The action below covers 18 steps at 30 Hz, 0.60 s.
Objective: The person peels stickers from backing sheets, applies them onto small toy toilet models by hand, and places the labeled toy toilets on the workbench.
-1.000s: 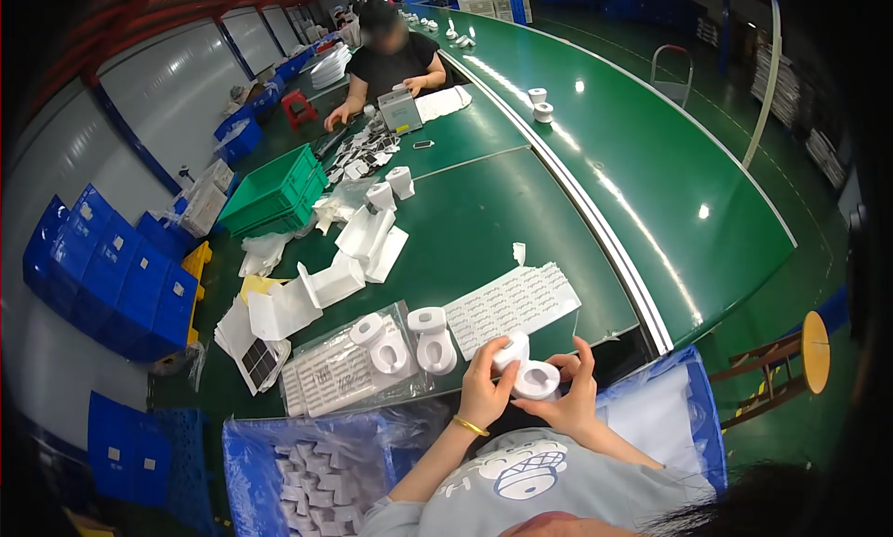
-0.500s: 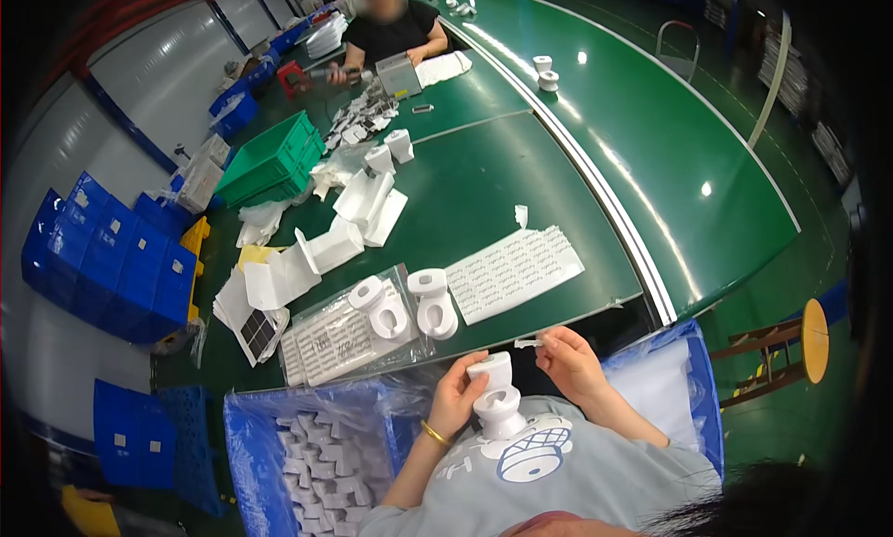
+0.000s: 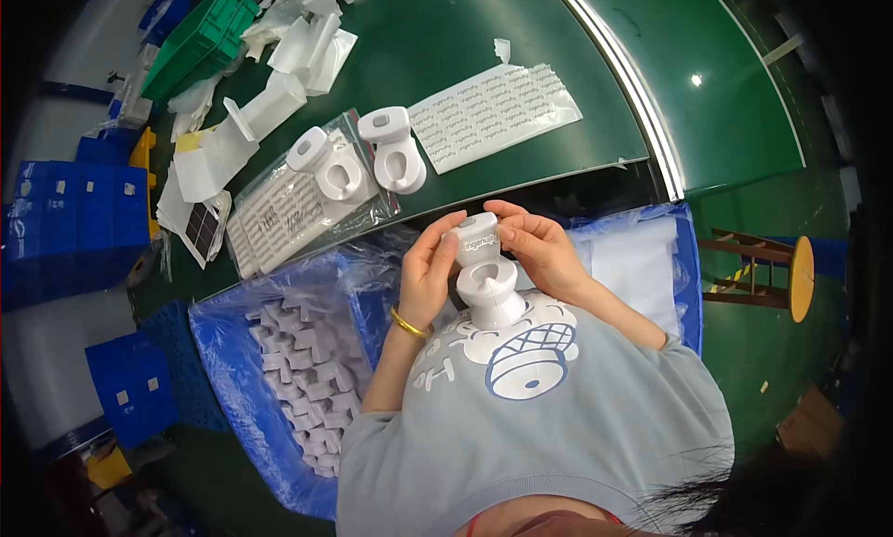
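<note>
- Both hands now meet at one white toilet-shaped piece [image 3: 489, 290], held up before the shirt [image 3: 595, 416], near the front edge of the desk [image 3: 428, 34].
- Half a second ago the right hand [image 3: 535, 248] was off to the side, pinching a small white slip. No loose slip shows in it now.
- Lettering [image 3: 481, 243], "ingenuity", reads across the tank front. Judging by that, the slip has become this piece's marking.
- Left hand [image 3: 433, 265]: closed about the tank's left side, thumb and fingers gripping.
- Right hand: half curled, thumb at the lettering's right end. Pressing or gripping, cannot tell.
- Whether the lettering lies fully flat: too small to tell.
- Two like pieces stay on the desk, one [image 3: 327, 165] on the clear bag [image 3: 251, 222], the other [image 3: 395, 151] by the bag's edge. No lettering visible on either.
- Printed sheet [image 3: 498, 118] beside them, unmoved, rows of the same word.
- View has tipped downward; the co-worker is out of frame.
</note>
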Each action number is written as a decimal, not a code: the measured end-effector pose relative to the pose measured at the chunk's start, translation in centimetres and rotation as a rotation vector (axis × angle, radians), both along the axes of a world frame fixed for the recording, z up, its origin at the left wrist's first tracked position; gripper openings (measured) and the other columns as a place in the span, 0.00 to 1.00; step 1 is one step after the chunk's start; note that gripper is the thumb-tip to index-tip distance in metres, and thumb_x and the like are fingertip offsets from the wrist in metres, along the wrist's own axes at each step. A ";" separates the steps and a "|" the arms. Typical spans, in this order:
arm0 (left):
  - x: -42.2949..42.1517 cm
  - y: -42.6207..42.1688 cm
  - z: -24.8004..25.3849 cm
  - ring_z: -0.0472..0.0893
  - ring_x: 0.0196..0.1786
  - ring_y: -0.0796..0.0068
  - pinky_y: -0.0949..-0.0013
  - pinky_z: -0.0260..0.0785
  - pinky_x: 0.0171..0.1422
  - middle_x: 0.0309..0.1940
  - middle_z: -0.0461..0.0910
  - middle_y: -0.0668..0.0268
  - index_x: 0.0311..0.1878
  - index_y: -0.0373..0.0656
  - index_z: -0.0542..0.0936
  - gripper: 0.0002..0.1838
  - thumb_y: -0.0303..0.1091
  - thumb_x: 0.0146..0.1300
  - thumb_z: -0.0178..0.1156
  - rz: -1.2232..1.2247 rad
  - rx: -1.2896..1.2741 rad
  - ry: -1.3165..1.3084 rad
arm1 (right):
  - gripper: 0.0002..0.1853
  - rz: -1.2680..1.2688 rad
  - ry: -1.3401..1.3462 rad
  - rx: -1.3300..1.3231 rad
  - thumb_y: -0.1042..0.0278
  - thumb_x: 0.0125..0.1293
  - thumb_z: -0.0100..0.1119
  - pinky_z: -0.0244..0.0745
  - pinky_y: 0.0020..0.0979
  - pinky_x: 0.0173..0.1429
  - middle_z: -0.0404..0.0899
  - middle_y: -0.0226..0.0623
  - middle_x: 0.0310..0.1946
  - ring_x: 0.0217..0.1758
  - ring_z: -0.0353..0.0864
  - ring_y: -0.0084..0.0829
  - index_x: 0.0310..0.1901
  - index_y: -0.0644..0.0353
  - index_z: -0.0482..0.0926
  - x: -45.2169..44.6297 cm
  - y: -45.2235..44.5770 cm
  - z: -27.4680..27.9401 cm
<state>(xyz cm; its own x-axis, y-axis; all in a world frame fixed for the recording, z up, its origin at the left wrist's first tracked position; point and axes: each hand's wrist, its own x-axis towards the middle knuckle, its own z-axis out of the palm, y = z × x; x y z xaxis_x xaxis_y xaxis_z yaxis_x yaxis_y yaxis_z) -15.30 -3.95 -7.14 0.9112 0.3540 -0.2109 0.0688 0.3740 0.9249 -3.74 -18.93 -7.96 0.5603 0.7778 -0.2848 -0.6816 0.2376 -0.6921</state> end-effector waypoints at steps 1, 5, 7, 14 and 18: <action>0.0 -0.1 0.0 0.78 0.50 0.76 0.74 0.72 0.53 0.50 0.77 0.60 0.61 0.35 0.71 0.19 0.35 0.73 0.49 0.009 -0.046 -0.010 | 0.06 0.005 -0.013 -0.004 0.71 0.62 0.63 0.67 0.26 0.56 0.68 0.34 0.61 0.51 0.72 0.22 0.37 0.64 0.83 -0.1 0.0 0.0; -0.3 0.1 0.2 0.79 0.50 0.75 0.72 0.74 0.53 0.50 0.77 0.60 0.61 0.35 0.71 0.19 0.36 0.73 0.47 -0.001 -0.036 0.018 | 0.05 0.027 -0.075 -0.027 0.74 0.63 0.61 0.67 0.28 0.59 0.66 0.33 0.62 0.55 0.72 0.24 0.38 0.65 0.82 -0.4 0.1 -0.2; -0.2 0.1 0.2 0.79 0.50 0.75 0.72 0.74 0.53 0.50 0.77 0.61 0.61 0.35 0.71 0.19 0.36 0.74 0.47 0.000 -0.033 0.014 | 0.05 0.030 -0.092 -0.046 0.74 0.63 0.62 0.67 0.28 0.59 0.65 0.34 0.63 0.56 0.72 0.24 0.38 0.65 0.82 -0.4 0.1 -0.2; -0.1 -0.2 0.3 0.80 0.44 0.75 0.75 0.76 0.44 0.49 0.77 0.59 0.61 0.34 0.70 0.20 0.38 0.74 0.45 0.031 0.006 0.029 | 0.05 0.012 -0.153 -0.097 0.72 0.61 0.65 0.70 0.27 0.56 0.67 0.34 0.61 0.51 0.75 0.22 0.36 0.64 0.83 -0.8 0.3 -0.1; -0.3 -0.2 0.3 0.78 0.49 0.76 0.73 0.74 0.52 0.50 0.77 0.61 0.61 0.36 0.71 0.18 0.35 0.74 0.46 0.025 -0.032 0.044 | 0.05 0.013 -0.197 -0.105 0.72 0.61 0.64 0.71 0.27 0.56 0.67 0.35 0.61 0.51 0.75 0.23 0.37 0.64 0.83 -0.7 0.2 0.1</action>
<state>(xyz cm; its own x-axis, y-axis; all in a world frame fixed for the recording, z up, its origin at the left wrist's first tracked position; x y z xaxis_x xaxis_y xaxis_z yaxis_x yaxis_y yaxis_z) -15.59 -4.10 -6.79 0.8916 0.3691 -0.2623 0.0996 0.4052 0.9088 -4.43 -18.69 -7.86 0.6030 0.7574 -0.2505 -0.5332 0.1492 -0.8327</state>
